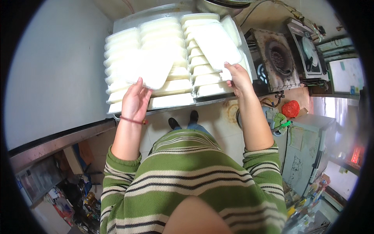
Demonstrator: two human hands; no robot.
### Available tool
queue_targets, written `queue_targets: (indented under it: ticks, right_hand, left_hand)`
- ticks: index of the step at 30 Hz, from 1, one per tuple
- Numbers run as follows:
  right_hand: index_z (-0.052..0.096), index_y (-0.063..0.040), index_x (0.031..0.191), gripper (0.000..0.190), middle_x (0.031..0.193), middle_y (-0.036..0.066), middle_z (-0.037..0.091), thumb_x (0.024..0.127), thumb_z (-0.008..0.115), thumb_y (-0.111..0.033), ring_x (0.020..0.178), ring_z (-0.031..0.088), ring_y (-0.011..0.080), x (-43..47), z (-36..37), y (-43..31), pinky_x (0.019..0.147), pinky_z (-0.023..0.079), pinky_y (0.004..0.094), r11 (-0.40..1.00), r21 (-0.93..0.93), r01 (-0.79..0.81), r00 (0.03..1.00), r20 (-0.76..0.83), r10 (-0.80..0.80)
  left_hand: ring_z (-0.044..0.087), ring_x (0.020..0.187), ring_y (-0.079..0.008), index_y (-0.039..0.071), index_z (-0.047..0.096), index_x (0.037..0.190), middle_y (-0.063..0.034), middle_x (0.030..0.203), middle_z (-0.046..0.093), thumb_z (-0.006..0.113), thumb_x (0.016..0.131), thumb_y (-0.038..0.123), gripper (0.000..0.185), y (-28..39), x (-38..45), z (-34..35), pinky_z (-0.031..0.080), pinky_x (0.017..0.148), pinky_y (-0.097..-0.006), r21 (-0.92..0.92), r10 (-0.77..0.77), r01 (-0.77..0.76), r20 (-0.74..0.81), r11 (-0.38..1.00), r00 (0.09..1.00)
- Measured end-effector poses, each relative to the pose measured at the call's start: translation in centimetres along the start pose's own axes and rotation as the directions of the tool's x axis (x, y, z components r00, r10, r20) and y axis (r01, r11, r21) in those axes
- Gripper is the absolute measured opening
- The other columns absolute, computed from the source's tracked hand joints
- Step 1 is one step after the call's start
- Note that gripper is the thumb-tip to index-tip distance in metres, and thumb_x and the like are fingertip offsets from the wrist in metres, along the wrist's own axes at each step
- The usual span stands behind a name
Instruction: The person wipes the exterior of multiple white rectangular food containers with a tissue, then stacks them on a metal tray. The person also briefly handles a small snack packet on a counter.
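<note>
My left hand [136, 101] grips the near end of a white rectangular plastic container [155, 68], thumb on top and fingers beneath, tilted over the stacks. My right hand [238, 77] holds the near corner of another such container [217, 46] between thumb and fingers, with a small white piece at the fingers that I cannot make out. Below and around both lie rows of closely packed pale plastic containers [171, 87] with clear rims, on a metal worktop [204, 101]. Glare washes out the surfaces of the held containers, so their contents are hidden.
A rusty gas burner [277, 57] stands right of the worktop, a metal bowl [222, 8] behind it. A pale wall panel [58, 64] borders the left. At the lower right are a red plastic bag [290, 108] and a grey cabinet [306, 146]. My feet are on the tiled floor [157, 120].
</note>
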State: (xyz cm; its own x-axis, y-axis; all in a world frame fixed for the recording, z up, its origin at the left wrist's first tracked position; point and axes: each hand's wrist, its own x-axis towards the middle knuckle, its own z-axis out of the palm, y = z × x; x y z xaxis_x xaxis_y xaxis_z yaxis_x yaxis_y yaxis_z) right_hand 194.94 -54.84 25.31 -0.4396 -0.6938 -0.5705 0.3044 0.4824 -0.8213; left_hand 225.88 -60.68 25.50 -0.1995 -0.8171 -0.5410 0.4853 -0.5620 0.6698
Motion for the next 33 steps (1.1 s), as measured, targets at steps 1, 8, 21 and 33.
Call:
queue_targets:
  ticks: [1, 8, 21, 33]
  right_hand:
    - [0.049, -0.005, 0.083, 0.022, 0.064, 0.003, 0.052, 0.087, 0.058, -0.024, 0.042, 0.042, 0.0083, 0.2, 0.0, 0.1, 0.035, 0.033, 0.0198, 1.000, 0.023, 0.016, 1.000, -0.009, -0.015]
    - [0.051, -0.007, 0.087, 0.010, 0.071, 0.003, 0.057, 0.084, 0.058, -0.013, 0.048, 0.048, 0.0082, -1.3, -1.0, -0.5, 0.037, 0.034, 0.0182, 0.930, 0.344, 0.129, 0.991, -0.082, -0.107]
    - [0.051, -0.002, 0.105, 0.023, 0.094, 0.010, 0.062, 0.084, 0.059, -0.008, 0.065, 0.061, 0.0130, -13.5, -2.0, 7.9, 0.054, 0.052, 0.0227, 0.738, 0.671, 0.073, 0.939, 0.204, -0.278]
    - [0.050, -0.004, 0.103, 0.020, 0.115, 0.014, 0.045, 0.088, 0.056, -0.016, 0.101, 0.047, 0.0203, -18.7, -8.9, 5.1, 0.086, 0.041, 0.0313, 0.630, 0.079, 0.772, 0.627, -0.256, -0.736]
  left_hand:
    - [0.048, 0.109, -0.0212, -0.002, 0.042, 0.121, -0.0117, 0.116, 0.051, 0.054, 0.090, 0.017, 0.039, 0.0, -0.8, -0.1, 0.040, 0.095, -0.0347, 0.013, 0.023, -0.022, -0.033, 1.000, 0.999]
    - [0.052, 0.102, -0.0168, -0.001, 0.049, 0.114, -0.0101, 0.109, 0.055, 0.055, 0.087, 0.006, 0.028, 0.2, -6.0, 1.5, 0.041, 0.092, -0.0312, 0.367, 0.488, -0.476, 0.065, 0.799, 0.870]
    - [0.047, 0.110, -0.0174, -0.002, 0.033, 0.129, -0.0108, 0.121, 0.048, 0.068, 0.081, 0.018, 0.063, -5.8, -7.6, 9.9, 0.039, 0.094, -0.0314, 0.261, -0.014, -0.178, 0.597, 0.949, 0.802]
    - [0.064, 0.084, -0.0261, 0.000, 0.047, 0.110, -0.0164, 0.093, 0.062, 0.073, 0.074, 0.013, 0.047, -6.6, -9.2, 9.8, 0.049, 0.072, -0.0308, 0.474, 0.181, -0.756, 0.781, 0.450, 0.598]
